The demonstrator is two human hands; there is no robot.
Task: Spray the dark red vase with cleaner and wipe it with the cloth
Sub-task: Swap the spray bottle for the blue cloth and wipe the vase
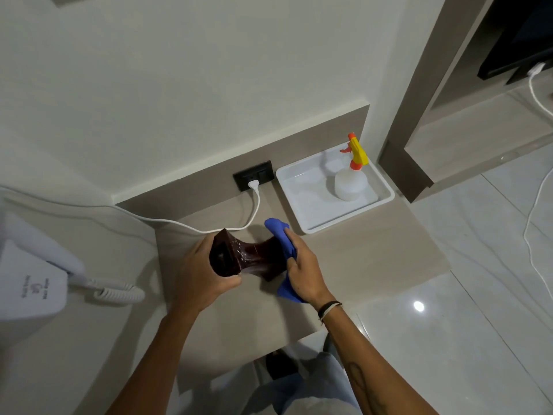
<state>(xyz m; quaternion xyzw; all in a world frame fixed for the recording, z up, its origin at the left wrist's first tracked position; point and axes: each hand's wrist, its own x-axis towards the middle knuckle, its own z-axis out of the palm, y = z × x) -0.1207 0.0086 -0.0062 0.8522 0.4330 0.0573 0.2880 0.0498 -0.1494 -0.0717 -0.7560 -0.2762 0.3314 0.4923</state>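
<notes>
The dark red vase (250,256) lies tilted on its side above the beige counter (374,259), its wide mouth turned toward me. My left hand (200,274) grips it at the mouth end. My right hand (302,268) presses a blue cloth (281,235) against the vase's other end, with more cloth hanging below the palm. Wet drops glisten on the vase's narrow waist. The spray bottle (351,178), white with a yellow and orange trigger head, stands in a white tray (302,214) at the back right.
A black wall socket (253,175) holds a white plug, and its cable (179,223) runs left just behind the vase. A white corded phone (36,283) sits at the left. The counter ends at the right over a glossy tiled floor (478,324).
</notes>
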